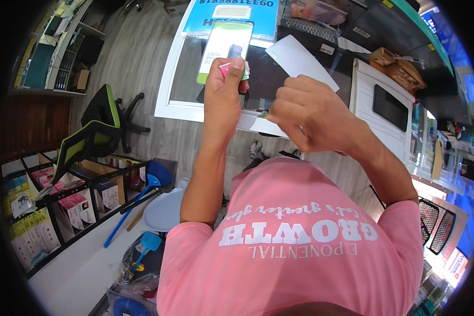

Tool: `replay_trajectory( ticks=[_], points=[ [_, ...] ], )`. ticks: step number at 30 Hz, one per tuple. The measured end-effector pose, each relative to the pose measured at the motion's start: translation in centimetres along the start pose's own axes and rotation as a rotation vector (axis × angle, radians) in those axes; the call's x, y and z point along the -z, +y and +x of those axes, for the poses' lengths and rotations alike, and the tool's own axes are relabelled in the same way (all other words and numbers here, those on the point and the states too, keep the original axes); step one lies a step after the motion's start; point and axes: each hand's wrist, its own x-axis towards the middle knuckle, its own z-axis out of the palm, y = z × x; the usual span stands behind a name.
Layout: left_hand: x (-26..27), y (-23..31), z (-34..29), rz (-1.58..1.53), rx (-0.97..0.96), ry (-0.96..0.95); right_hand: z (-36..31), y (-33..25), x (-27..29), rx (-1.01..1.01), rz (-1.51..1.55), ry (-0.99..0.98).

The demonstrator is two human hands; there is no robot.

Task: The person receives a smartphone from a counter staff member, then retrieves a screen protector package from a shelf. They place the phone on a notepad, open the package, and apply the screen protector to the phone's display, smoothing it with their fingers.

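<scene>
Both forearms rise from the lower edge. The left hand (224, 89) is raised highest, its thumb pressed down over curled fingers. The right hand (300, 108) is just beside it, fingers bent into a pinch.

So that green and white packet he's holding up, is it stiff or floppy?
Probably fairly stiff: the packet stands straight above the left hand, pinched only at its lower end, without drooping. It looks thin and flat, so likely light. Its surface seems glossy, so perhaps a little slippery.

Glossy plastic screen-protector packet (226, 48) — matt white paper sheet (300, 59).
</scene>
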Motion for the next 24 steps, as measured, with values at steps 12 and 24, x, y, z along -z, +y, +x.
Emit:
replay_trajectory(
  ticks=[12,24],
  points=[
    [-2.5,1.1,-1.9,0.169,-0.177,-0.082,0.3,0.8,-2.0,-0.733,0.903,0.475],
    [-9.2,-0.2,-2.7,0.068,-0.246,-0.22,-13.1,1.7,3.9,-0.872,0.761,0.914]
  ],
)
